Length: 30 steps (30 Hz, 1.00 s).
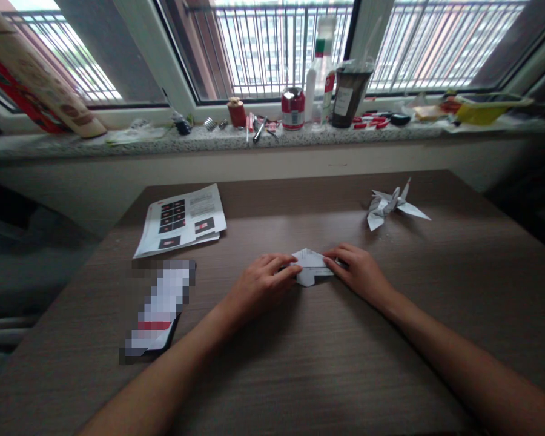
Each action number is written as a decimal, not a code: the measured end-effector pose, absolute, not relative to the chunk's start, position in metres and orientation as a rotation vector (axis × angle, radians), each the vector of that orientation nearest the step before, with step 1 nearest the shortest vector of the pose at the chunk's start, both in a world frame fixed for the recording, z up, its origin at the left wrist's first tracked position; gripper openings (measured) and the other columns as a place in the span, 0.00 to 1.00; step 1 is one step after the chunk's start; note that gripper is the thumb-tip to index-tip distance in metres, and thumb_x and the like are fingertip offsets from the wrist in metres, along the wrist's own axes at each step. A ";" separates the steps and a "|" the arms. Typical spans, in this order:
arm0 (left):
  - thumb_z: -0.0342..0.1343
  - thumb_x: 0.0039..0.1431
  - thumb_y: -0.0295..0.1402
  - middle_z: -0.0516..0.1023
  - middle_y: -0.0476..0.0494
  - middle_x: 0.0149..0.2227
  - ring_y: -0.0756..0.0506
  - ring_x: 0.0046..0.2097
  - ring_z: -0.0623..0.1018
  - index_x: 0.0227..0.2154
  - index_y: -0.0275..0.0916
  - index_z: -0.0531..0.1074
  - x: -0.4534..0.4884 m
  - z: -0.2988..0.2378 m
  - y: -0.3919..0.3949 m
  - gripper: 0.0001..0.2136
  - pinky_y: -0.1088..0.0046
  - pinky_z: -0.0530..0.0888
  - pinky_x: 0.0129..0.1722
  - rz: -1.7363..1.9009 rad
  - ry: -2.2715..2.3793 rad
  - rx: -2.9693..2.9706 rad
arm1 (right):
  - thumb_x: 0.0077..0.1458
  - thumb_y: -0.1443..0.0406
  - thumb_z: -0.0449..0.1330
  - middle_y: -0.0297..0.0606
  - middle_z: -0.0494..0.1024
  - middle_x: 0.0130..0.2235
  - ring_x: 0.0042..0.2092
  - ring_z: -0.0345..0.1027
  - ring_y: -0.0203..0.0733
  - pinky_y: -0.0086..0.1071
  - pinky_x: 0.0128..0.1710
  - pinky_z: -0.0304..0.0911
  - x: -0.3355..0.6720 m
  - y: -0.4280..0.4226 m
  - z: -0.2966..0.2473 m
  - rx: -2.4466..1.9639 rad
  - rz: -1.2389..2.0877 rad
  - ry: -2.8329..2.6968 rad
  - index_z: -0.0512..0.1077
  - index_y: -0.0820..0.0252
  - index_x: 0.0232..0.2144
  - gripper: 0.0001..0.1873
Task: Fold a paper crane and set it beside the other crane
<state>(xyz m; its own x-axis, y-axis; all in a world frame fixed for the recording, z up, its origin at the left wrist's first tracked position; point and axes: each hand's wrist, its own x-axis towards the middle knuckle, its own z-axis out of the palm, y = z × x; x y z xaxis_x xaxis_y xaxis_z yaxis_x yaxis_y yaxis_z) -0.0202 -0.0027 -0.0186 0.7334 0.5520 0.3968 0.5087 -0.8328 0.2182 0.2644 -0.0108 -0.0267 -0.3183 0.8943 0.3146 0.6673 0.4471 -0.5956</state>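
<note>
A small folded sheet of white printed paper (pixel 309 260) lies on the brown table between my two hands. My left hand (pixel 269 275) pinches its left edge between thumb and fingers. At the paper's right edge, the thumb and fingers of my right hand (pixel 352 266) are closed on it as well. The paper has a pointed top, a crease across the middle and a narrower flap at the bottom. Beyond my right hand stand folded paper cranes (pixel 390 204), close together; I cannot tell how many.
Printed sheets (pixel 181 221) lie at the back left of the table (pixel 272 375). A phone with a blurred screen (pixel 161 309) rests beside my left forearm. Along the stone windowsill (pixel 209 140) stand a red can (pixel 293 109), a dark cup (pixel 349 97), a bottle and small tools.
</note>
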 end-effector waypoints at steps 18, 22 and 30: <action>0.54 0.73 0.32 0.75 0.38 0.60 0.37 0.59 0.76 0.60 0.42 0.70 -0.017 -0.021 -0.005 0.15 0.52 0.75 0.57 0.453 0.835 2.817 | 0.69 0.65 0.59 0.45 0.80 0.55 0.56 0.73 0.51 0.50 0.56 0.72 0.265 -0.014 -0.027 -0.942 0.274 -2.453 0.77 0.53 0.53 0.13; 0.54 0.73 0.31 0.76 0.37 0.59 0.37 0.58 0.76 0.59 0.42 0.71 -0.017 -0.019 -0.006 0.15 0.53 0.76 0.56 0.455 0.838 2.814 | 0.69 0.65 0.59 0.45 0.80 0.55 0.54 0.74 0.51 0.49 0.55 0.73 0.265 -0.014 -0.027 -0.909 0.293 -2.482 0.78 0.55 0.53 0.13; 0.55 0.72 0.33 0.77 0.40 0.57 0.38 0.55 0.78 0.57 0.42 0.73 -0.015 -0.022 -0.005 0.13 0.55 0.75 0.54 0.472 0.867 2.825 | 0.70 0.65 0.59 0.45 0.81 0.53 0.53 0.74 0.50 0.46 0.54 0.73 0.265 -0.013 -0.027 -0.883 0.311 -2.482 0.78 0.59 0.51 0.12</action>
<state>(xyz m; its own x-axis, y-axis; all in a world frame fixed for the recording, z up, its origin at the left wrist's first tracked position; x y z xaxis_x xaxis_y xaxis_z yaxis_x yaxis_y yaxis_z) -0.0152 -0.0055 -0.0220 0.7834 0.5675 0.2534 0.5207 -0.8219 0.2310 0.2648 -0.0126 -0.0271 -0.6743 0.6414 0.3660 0.5312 0.7655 -0.3630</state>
